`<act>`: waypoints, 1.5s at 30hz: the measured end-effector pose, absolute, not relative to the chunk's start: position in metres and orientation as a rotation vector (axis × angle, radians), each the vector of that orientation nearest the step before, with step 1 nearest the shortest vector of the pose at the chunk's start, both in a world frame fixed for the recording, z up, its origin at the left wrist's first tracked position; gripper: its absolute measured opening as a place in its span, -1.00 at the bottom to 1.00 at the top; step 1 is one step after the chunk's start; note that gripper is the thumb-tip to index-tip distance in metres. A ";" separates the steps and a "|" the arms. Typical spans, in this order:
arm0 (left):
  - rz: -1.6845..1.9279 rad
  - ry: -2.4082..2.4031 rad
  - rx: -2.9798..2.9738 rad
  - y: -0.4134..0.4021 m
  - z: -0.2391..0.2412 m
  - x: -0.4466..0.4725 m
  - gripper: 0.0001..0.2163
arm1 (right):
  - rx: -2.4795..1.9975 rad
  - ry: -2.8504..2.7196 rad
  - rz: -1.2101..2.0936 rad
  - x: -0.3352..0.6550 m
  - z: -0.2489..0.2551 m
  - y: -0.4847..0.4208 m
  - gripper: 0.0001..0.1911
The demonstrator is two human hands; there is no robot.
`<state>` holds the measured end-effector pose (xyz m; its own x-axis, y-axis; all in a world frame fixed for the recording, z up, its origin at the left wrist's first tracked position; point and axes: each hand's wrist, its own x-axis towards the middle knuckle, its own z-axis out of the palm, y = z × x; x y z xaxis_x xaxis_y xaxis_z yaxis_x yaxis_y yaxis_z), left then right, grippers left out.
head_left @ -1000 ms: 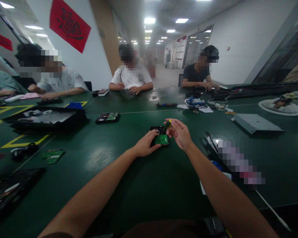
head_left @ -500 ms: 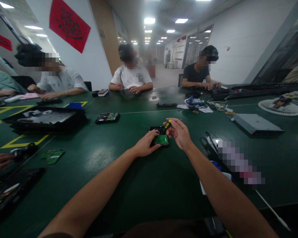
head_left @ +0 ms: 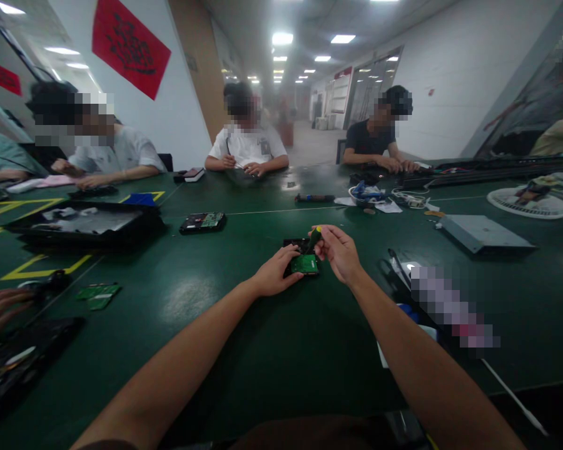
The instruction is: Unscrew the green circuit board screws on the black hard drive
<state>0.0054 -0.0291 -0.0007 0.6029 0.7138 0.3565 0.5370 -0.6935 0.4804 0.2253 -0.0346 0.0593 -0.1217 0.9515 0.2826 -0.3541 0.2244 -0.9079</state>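
A hard drive (head_left: 304,265) with a green circuit board on its upper side lies on the green table ahead of me. My left hand (head_left: 278,270) is closed around its left side, thumb along the near edge and fingers over the far part. Between the thumb and fingers of my right hand (head_left: 336,250) is a screwdriver (head_left: 315,236) with a dark and yellow handle. It slants down toward the drive's far right part. Whether its tip sits in a screw is too small to tell.
Another hard drive (head_left: 202,222) lies farther left, with a loose green circuit board (head_left: 98,295) nearer. A black tray (head_left: 89,231) is at left, a grey metal box (head_left: 485,234) at right. Another person's hand (head_left: 2,311) reaches in from the left edge. Several people sit around the table.
The screwdriver handle has turned in my right fingers, its yellow marks showing differently. My left hand and the drive stay in place.
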 end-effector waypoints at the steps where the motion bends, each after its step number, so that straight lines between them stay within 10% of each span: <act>1: 0.764 1.016 2.508 -0.029 -0.001 0.006 -0.44 | -0.687 -1.184 1.274 0.226 0.059 -0.034 -0.66; 45: 0.752 1.014 2.508 -0.030 0.002 0.006 -0.42 | -0.671 -1.202 1.306 0.227 0.060 -0.034 -0.63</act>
